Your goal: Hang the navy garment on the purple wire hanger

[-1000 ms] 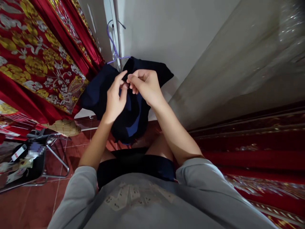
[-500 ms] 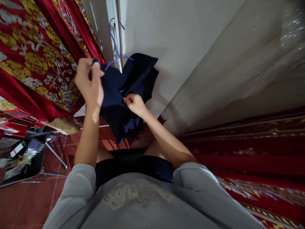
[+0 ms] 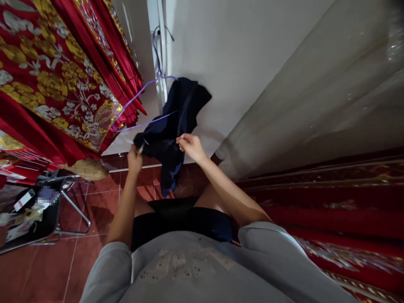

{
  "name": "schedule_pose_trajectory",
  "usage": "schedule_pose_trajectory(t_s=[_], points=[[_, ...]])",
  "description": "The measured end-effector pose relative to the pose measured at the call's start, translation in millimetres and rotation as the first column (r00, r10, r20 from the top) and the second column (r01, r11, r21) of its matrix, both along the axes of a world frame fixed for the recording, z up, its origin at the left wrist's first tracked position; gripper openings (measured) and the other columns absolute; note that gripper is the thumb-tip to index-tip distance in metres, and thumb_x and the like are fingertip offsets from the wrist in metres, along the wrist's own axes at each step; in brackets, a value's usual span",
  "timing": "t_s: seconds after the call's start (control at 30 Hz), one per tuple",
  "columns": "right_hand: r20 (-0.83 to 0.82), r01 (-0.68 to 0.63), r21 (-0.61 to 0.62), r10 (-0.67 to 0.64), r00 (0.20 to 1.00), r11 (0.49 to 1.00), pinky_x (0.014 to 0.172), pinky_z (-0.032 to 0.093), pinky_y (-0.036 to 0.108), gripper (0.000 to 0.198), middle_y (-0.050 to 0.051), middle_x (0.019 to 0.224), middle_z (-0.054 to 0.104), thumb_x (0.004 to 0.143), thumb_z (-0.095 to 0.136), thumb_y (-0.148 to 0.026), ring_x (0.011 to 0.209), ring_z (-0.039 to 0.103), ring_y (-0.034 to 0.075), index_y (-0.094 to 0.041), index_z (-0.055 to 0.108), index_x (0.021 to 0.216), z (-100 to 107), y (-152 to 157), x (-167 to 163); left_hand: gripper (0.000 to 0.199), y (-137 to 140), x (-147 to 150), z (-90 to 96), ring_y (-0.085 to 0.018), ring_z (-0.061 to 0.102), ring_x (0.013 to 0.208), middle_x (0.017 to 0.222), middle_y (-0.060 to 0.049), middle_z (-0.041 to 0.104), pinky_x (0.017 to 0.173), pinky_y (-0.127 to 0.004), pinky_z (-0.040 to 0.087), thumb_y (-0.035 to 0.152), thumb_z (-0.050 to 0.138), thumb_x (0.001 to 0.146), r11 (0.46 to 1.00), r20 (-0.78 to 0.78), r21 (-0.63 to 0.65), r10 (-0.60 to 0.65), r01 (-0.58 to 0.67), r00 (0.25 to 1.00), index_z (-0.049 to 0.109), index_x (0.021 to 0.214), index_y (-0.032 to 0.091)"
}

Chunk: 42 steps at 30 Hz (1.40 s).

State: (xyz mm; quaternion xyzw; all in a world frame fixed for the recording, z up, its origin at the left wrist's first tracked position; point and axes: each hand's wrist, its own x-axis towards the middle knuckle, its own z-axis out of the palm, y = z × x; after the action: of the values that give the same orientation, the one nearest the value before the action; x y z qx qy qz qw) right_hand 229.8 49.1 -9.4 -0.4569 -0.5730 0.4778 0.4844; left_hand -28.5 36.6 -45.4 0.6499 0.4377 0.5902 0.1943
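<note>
A dark navy garment (image 3: 186, 105) hangs by one side from a purple wire hanger (image 3: 139, 94). The hanger's left arm is bare, and its hook is caught on a white upright at the wall. My left hand (image 3: 135, 159) is closed on the garment's left edge, below the hanger's bare end, with a small pale tag or label by the fingers. My right hand (image 3: 191, 146) is pinched at the front of the garment, right of its middle; the cloth between those fingertips is hard to make out. The lower part of the garment droops towards the floor.
Red cloth with gold and silver embroidery (image 3: 59, 80) hangs at the left. Below it stands a black folding chair (image 3: 52, 223) with small things on the seat. A pale sheet (image 3: 303, 97) slopes along the right, above more red fabric (image 3: 347, 219). Red tiles (image 3: 91, 214) cover the floor.
My left hand has come down from the hanger's left shoulder with the garment's edge, baring that side of the hanger. My right hand has shifted slightly right and down.
</note>
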Motion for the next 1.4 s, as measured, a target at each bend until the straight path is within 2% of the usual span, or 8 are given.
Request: schedule_pose_trajectory(t_s=[0.2,0.3,0.4,0.6,0.77,0.93,1.2,1.4], points=[[0.275,0.008,-0.109,0.023,0.961,0.994,0.065,0.047,0.028,0.016,0.002,0.074,0.069,0.072,0.068,-0.020,0.063,0.059,0.014,-0.016,0.069,0.088,-29,-5,11,0.027,-6,41,49.9,-0.017,0.063,0.085,0.091,-0.004,0.067,0.082,-0.030,0.052,0.044,0.054,0.101,0.991,0.083,-0.098,-0.078,0.086,0.993,0.066,0.094,0.021],[0.290,-0.111,-0.030,0.115,0.950,0.993,0.083,0.053,0.036,0.046,0.007,0.099,0.073,0.060,0.077,-0.014,0.087,0.066,0.021,-0.017,0.069,0.105,-10,-15,1,0.023,-17,76,84.9,-0.020,0.065,0.094,0.096,-0.006,0.067,0.093,-0.034,0.053,0.041,0.057,0.100,0.977,0.047,-0.083,-0.191,0.194,0.981,0.070,0.097,0.022],[0.134,-0.249,0.024,0.244,0.961,0.968,0.086,0.055,0.038,0.031,0.007,0.100,0.073,0.073,0.074,-0.032,0.096,0.066,0.024,-0.017,0.069,0.100,23,-26,-13,0.022,-24,99,102.4,-0.026,0.062,0.114,0.112,-0.010,0.064,0.108,-0.042,0.048,0.042,0.063,0.096,0.976,-0.068,0.016,-0.216,0.218,0.974,0.073,0.094,0.023],[0.182,-0.356,0.064,0.340,0.923,0.932,0.066,0.050,0.030,0.019,0.001,0.070,0.062,0.083,0.063,-0.035,0.071,0.059,0.017,-0.019,0.061,0.073,79,-26,-7,0.043,-29,71,80.1,-0.025,0.070,0.106,0.116,-0.011,0.071,0.096,-0.037,0.056,0.047,0.041,0.106,0.935,-0.260,-0.158,-0.350,0.318,0.900,0.057,0.137,0.022],[0.434,-0.128,0.378,-0.054,0.899,0.917,0.080,0.053,0.040,0.009,0.006,0.072,0.065,0.077,0.064,-0.025,0.076,0.063,0.024,-0.020,0.061,0.070,93,17,17,0.048,-49,14,58.2,-0.026,0.072,0.091,0.105,-0.009,0.076,0.086,-0.034,0.054,0.056,0.051,0.101,0.780,-0.448,-0.564,-0.564,0.270,0.694,0.065,0.124,0.017],[0.334,0.055,0.383,-0.193,0.922,0.922,0.106,0.048,0.046,0.023,0.012,0.110,0.074,0.086,0.057,-0.030,0.113,0.066,0.030,-0.021,0.070,0.102,58,66,13,0.046,-61,-19,81.6,-0.018,0.062,0.073,0.081,-0.003,0.069,0.069,-0.027,0.044,0.056,0.046,0.102,0.823,-0.524,-0.552,-0.469,0.136,0.710,0.066,0.091,0.016],[0.386,0.080,0.360,-0.226,0.895,0.930,0.087,0.052,0.044,0.020,0.004,0.073,0.060,0.083,0.066,-0.037,0.075,0.059,0.023,-0.022,0.056,0.073,61,56,30,0.029,-49,-49,112.6,-0.025,0.064,0.077,0.079,-0.009,0.068,0.073,-0.033,0.044,0.037,0.045,0.100,0.892,-0.854,-0.376,-0.229,-0.251,0.466,0.063,0.087,0.020],[0.329,0.093,0.307,-0.198,0.923,0.947,0.078,0.051,0.041,0.025,0.003,0.067,0.053,0.081,0.066,-0.036,0.069,0.054,0.020,-0.022,0.051,0.066,78,37,39,0.018,-14,-49,145.5,-0.024,0.063,0.098,0.099,-0.010,0.066,0.093,-0.035,0.048,0.032,0.049,0.095,0.982,-0.702,-0.015,0.124,-0.189,0.701,0.056,0.085,0.020]])
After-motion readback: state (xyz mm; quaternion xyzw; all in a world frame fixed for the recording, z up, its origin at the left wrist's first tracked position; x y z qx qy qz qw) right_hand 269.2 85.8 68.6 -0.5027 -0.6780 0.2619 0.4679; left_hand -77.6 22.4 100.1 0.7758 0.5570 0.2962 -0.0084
